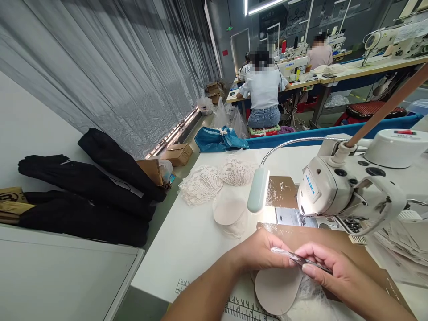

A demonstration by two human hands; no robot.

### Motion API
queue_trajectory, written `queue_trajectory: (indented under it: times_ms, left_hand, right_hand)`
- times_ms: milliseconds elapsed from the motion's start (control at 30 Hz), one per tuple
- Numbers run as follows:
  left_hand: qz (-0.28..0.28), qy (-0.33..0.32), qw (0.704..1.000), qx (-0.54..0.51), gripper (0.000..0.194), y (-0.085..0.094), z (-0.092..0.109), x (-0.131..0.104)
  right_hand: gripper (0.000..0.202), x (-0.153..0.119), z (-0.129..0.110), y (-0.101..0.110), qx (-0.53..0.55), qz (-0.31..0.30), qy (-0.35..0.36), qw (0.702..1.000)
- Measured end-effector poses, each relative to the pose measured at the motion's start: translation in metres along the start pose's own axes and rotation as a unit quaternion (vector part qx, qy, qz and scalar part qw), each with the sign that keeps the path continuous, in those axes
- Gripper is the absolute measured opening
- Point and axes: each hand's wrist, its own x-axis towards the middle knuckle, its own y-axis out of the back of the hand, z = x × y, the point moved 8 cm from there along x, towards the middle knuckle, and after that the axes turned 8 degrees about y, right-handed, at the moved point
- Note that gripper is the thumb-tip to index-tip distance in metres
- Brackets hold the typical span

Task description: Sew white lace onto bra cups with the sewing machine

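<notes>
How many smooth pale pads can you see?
2: one pale pad lies on the white table near the lace pieces; the other pale pad is below the left hand. More may be hidden under the lace.

At lower centre, the pad [278, 292] looks matt and smooth, beside rough, openwork lace cloth [310, 292]. The slim tool [298, 259] is dark, shiny metal. The desk [180, 240] is smooth; the sewing machine [323, 189], at right, wears glossy paint. The lamp [257, 191] is smooth plastic on a ribbed metal neck [290, 141]. At upper left, the curtain [133, 67] is creased, silvery cloth.
</notes>
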Motion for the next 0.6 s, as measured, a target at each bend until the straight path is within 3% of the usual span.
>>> queue_trajectory:
  times_ms: [133, 333, 400, 467, 600]
  left_hand:
    - [0.004, 0.006, 1.0, -0.008, 0.04, -0.001, -0.001, 0.0]
    - [-0.011, -0.027, 1.0, 0.01, 0.039, -0.003, 0.003, 0.001]
    - [-0.042, -0.038, 0.997, 0.054, 0.039, -0.003, 0.005, 0.0]
    - [-0.067, -0.044, 0.991, 0.106, 0.041, -0.001, 0.007, -0.003]
    - [-0.031, -0.076, 0.987, 0.137, 0.039, 0.011, 0.019, -0.013]
  right_hand:
    - [0.035, 0.001, -0.006, 0.003, -0.018, 0.035, -0.003, 0.999]
    - [0.048, 0.003, 0.006, 0.004, 0.103, 0.12, -0.017, 0.987]
    - [0.046, 0.006, 0.006, -0.001, 0.077, 0.088, -0.01, 0.993]
    - [0.029, 0.008, 0.006, -0.005, 0.033, 0.04, -0.011, 0.999]
    - [0.019, 0.005, 0.008, 0.004, -0.024, 0.058, -0.015, 0.998]
